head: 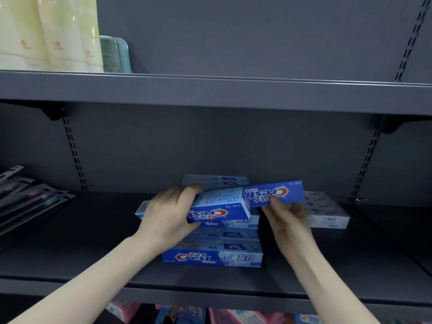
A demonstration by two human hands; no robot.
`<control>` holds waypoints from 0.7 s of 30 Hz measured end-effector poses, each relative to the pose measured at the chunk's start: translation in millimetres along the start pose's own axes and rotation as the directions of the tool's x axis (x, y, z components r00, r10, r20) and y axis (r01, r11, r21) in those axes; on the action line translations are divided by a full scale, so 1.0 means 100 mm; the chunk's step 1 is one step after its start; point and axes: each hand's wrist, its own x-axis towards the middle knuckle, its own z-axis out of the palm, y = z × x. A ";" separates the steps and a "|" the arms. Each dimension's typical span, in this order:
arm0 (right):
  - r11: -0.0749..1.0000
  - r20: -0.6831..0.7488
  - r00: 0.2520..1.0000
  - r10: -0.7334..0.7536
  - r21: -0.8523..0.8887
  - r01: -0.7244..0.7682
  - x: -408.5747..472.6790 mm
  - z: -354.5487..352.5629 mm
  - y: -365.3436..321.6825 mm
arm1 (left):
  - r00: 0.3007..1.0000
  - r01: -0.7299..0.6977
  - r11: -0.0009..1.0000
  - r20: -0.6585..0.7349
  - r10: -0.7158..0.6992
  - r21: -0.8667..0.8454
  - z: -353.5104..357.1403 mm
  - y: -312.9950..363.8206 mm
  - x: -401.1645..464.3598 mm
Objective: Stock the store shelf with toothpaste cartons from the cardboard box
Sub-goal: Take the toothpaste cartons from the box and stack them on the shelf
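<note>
Your left hand (pixel 167 212) is gripping one carton (pixel 219 208), your right hand (pixel 288 218) pinching another (pixel 275 191), both above the shelf (pixel 93 242) stack (pixel 212 253). Risk: careless lowering is nudging the stack askew, toppling it.

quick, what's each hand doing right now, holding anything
Left hand: grips a blue toothpaste carton above the stack on the shelf.
Right hand: pinches a second toothpaste carton by its lower edge.
</note>
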 end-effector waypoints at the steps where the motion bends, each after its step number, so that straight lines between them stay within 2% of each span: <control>1: 0.999 0.001 1.000 0.021 0.050 -0.021 -0.01 0.04 0.04 | 1.000 0.001 1.000 -0.015 -0.001 -0.005 0.00 0.02 0.01; 5: 0.984 0.017 0.984 0.179 -0.007 -0.179 -0.02 0.21 0.19 | 0.998 -0.058 0.998 -0.040 0.058 0.000 0.04 0.07 0.03; 10: 0.965 0.000 0.975 0.220 -0.148 -0.218 -0.02 0.26 0.20 | 0.986 -0.153 0.987 0.080 0.149 0.042 0.11 -0.02 -0.01; 14: 0.952 -0.016 0.984 0.175 -0.251 -0.174 0.04 0.26 0.12 | 0.958 -0.256 0.965 0.146 0.247 0.048 0.14 -0.07 -0.07; 21: 0.895 0.040 0.999 0.007 -0.445 0.012 0.26 0.27 -0.14 | 0.930 -0.344 0.938 0.152 0.334 0.049 0.12 -0.11 -0.11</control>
